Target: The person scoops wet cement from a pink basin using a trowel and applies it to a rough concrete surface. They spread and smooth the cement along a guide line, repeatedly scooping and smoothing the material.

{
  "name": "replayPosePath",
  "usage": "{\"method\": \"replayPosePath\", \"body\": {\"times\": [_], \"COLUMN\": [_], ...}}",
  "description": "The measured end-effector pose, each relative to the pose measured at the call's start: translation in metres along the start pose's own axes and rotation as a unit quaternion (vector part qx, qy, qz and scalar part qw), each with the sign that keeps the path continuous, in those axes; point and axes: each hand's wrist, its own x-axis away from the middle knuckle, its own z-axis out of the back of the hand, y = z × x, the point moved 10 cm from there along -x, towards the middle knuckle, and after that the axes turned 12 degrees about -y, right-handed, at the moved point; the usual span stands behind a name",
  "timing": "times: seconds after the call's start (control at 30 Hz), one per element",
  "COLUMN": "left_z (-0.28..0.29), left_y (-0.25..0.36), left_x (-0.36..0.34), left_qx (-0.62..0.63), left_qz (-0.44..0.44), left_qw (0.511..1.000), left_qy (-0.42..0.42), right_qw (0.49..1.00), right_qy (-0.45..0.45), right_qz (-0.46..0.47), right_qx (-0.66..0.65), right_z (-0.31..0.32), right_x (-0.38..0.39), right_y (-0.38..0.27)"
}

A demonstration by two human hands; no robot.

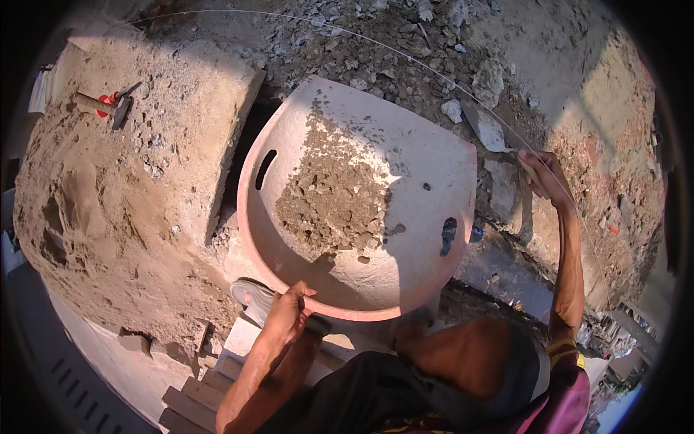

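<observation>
A wide pale-pink scoop-shaped pan [431, 176] with slotted handles holds loose grey-brown rubble [325, 202] and lies in front of me. My left hand [293, 307] is closed on its near left rim. Off the pan's right side, my right hand [542, 173] grips the handle of a trowel-like tool, whose flat metal blade [486, 129] rests by the broken debris just outside the pan. A thin white string [405, 54] arches across the upper view and passes near my right hand.
A concrete slab [195, 108] at left bears a hammer [119, 116] and a red tool [107, 103]. Broken rubble [376, 50] lies behind the pan. A sandalled foot [253, 298] is below left, beside stepped blocks [188, 405]. Rough ground [614, 239] extends at right.
</observation>
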Motion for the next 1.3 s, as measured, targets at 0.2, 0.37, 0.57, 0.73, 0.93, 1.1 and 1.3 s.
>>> {"method": "replayPosePath", "body": {"times": [0.2,0.37,0.57,0.73,0.93,1.1,1.3], "left_z": [-0.026,-0.024,0.002,-0.011,-0.005,-0.019,-0.006], "left_y": [0.011,0.016,0.001,0.005,0.005,0.008,0.007], "left_x": [0.016,0.017,0.007,0.011,0.009,0.012,0.014], "left_qx": [0.014,0.016,0.008,0.007,0.002,0.015,-0.009], "left_qz": [0.023,-0.005,0.006,0.0,0.01,0.008,0.008], "left_qw": [0.999,1.0,1.0,0.999,0.998,0.999,0.999], "left_qy": [-0.026,-0.027,-0.025,-0.04,-0.054,-0.036,-0.043], "right_qw": [0.997,0.998,0.986,0.991,1.0,0.997,0.999], "right_qy": [0.048,0.019,-0.123,-0.128,-0.008,0.039,0.0], "right_qz": [0.057,0.042,0.02,-0.023,0.026,0.072,0.042], "right_qx": [-0.023,-0.038,-0.11,-0.025,0.001,-0.009,-0.022], "right_z": [0.015,-0.035,-0.022,-0.027,-0.038,-0.058,-0.052], "right_x": [-0.064,-0.057,-0.008,-0.015,-0.069,-0.087,-0.052], "right_y": [-0.053,-0.075,-0.021,-0.024,-0.077,-0.089,-0.065]}}
